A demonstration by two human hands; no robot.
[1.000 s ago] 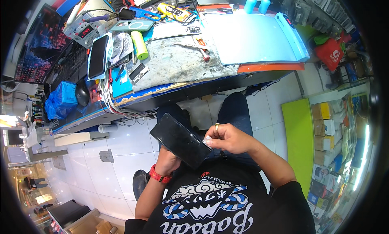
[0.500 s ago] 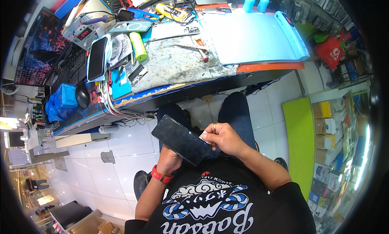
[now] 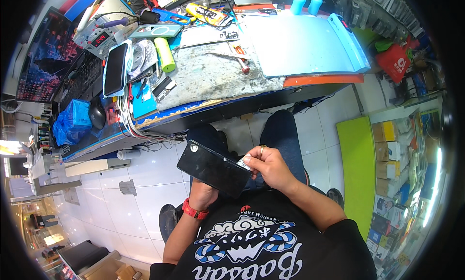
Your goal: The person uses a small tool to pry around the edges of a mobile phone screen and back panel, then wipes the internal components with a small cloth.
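A black smartphone (image 3: 209, 167) lies tilted over my lap, its dark glossy face turned up. My left hand (image 3: 203, 194) is closed round its lower edge from beneath, with most of the fingers hidden behind it. At the phone's right-hand long edge my right hand (image 3: 269, 168) pinches a small, thin whitish piece (image 3: 243, 162) between thumb and fingers. This piece touches or sits very close to the edge; whether it goes into the seam I cannot tell. A bright round reflection shows near the phone's upper left corner.
Ahead stands a cluttered workbench with a stained grey mat (image 3: 203, 76), a screwdriver (image 3: 241, 60), a green cylinder (image 3: 165, 55) and another phone (image 3: 116, 69). A pale blue mat (image 3: 300, 47) lies to the right. A lime-green panel (image 3: 356, 168) stands beside a glass display case.
The phone has tilted and shifted slightly left, and a bright reflection now shows near its upper left corner. More of the whitish piece is visible in my right hand.
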